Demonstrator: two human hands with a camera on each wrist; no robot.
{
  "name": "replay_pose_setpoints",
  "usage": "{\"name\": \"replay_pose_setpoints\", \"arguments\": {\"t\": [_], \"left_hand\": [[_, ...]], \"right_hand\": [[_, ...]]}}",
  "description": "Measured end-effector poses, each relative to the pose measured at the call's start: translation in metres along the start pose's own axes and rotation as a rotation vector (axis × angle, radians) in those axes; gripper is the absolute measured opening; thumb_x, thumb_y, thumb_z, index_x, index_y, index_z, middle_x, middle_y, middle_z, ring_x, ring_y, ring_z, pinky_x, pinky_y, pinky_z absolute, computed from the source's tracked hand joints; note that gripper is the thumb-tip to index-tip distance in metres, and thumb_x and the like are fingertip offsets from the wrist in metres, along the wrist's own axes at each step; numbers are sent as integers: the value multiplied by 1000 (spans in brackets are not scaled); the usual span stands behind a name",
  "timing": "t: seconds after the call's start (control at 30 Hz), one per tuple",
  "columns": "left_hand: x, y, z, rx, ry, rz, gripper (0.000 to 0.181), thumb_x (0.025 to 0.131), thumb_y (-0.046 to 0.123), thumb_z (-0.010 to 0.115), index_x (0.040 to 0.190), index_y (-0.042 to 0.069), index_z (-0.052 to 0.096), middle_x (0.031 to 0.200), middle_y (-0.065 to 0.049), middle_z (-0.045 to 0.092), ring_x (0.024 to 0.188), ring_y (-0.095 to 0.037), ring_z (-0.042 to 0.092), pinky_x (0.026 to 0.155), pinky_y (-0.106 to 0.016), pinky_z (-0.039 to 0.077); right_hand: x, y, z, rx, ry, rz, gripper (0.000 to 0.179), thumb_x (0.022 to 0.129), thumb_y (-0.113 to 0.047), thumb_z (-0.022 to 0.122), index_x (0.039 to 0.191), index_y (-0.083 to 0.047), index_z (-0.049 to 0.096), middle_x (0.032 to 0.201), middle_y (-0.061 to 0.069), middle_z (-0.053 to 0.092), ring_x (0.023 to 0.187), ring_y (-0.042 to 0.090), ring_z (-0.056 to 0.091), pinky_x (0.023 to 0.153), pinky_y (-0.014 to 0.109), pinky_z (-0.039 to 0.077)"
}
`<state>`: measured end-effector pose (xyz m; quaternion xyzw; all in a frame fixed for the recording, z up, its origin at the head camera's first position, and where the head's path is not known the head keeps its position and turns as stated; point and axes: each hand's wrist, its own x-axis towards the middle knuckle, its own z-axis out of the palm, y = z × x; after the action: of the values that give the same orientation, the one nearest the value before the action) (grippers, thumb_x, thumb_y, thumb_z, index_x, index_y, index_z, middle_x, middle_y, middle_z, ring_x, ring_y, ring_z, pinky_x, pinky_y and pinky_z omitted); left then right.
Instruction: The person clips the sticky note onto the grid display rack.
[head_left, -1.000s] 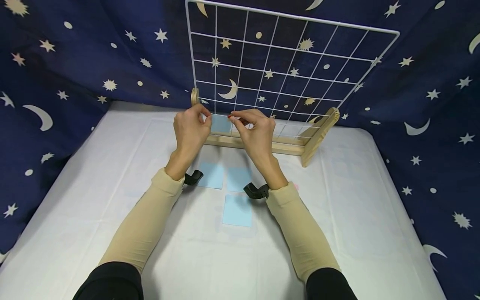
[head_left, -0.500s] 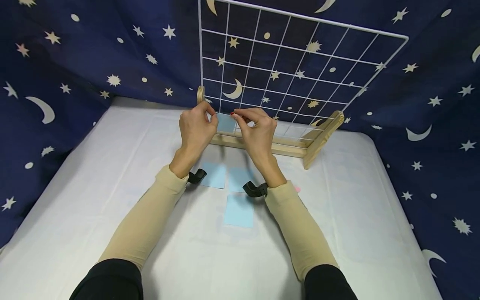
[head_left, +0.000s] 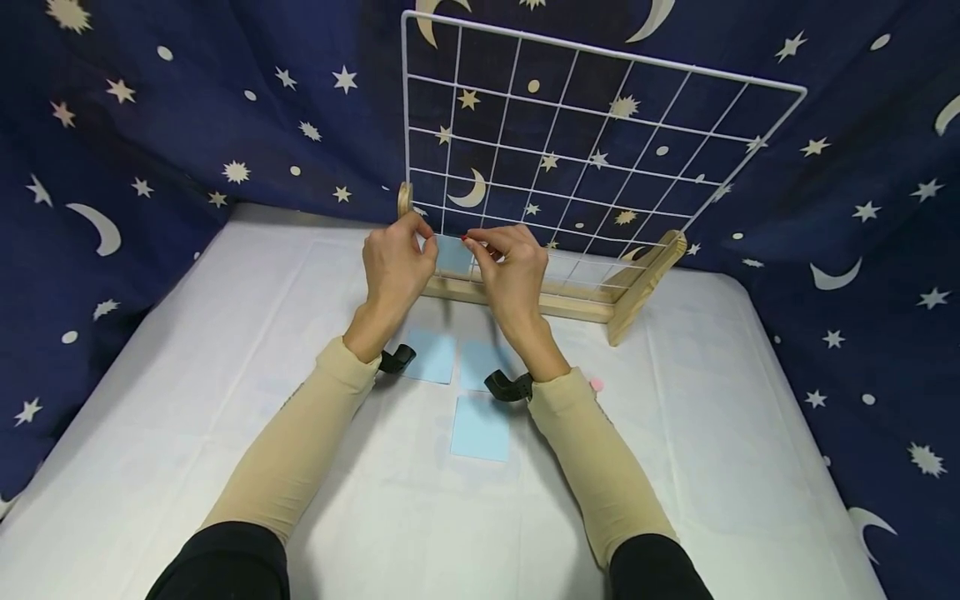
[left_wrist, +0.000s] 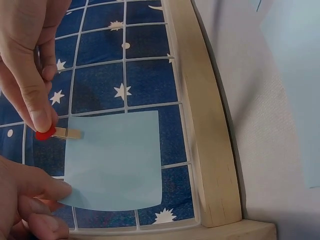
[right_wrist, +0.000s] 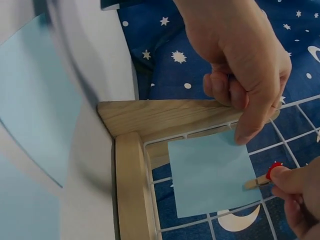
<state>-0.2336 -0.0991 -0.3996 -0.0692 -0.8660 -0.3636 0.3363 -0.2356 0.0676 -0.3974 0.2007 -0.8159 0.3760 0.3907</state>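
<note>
At the lower left of the white wire grid (head_left: pixel 570 158), a light blue square of paper (left_wrist: pixel 117 162) lies against the wires. My left hand (head_left: pixel 396 268) pinches its upper left corner between thumb and index finger. A small wooden clothespin (left_wrist: pixel 67 133) with a red piece on its end sits at the paper's upper right corner. My right hand (head_left: pixel 516 271) holds this clothespin by the red end, between thumb and forefinger. The wooden tip overlaps the paper in both wrist views; whether it also grips a wire, I cannot tell.
A wooden stand (head_left: pixel 641 287) carries the grid on the white-covered table (head_left: pixel 360 508). Three more blue paper squares lie in front, the nearest square (head_left: pixel 480 429) below the others. A small pink object (head_left: pixel 597 385) is beside my right sleeve. Dark starry cloth (head_left: pixel 187 125) hangs behind.
The head view has shifted slightly. Both hands stay at the paper's upper corners, with little visible movement of the paper or clothespin.
</note>
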Motion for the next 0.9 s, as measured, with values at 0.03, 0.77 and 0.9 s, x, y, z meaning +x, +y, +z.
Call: {"name": "replay_pose_setpoints", "arguments": {"t": [0.03,0.77,0.9], "left_hand": [[0,0,0,1,1,-1,5,86,3,70,83,4,74,57,-11,61,54,-34,60,57,-50,48],[-9,0,11,91,15,87,4,91,5,72,87,3,73,52,-9,60,48,-34,58,54,-53,48],[-7,-2,5,105,20,90,4,91,5,73,87,4,72,53,-10,61,49,-36,59,54,-54,47]], "right_hand": [[0,0,0,-2,-4,6,9,88,-11,86,95,-5,85,87,7,80,77,23,68,65,31,54],[-24,1,-68,-5,-207,140,12,95,-7,76,104,-3,82,95,12,80,81,25,74,68,38,62],[-43,8,-99,-2,-249,168,10,96,-7,75,101,-2,82,92,12,80,81,25,75,69,40,63]]}}
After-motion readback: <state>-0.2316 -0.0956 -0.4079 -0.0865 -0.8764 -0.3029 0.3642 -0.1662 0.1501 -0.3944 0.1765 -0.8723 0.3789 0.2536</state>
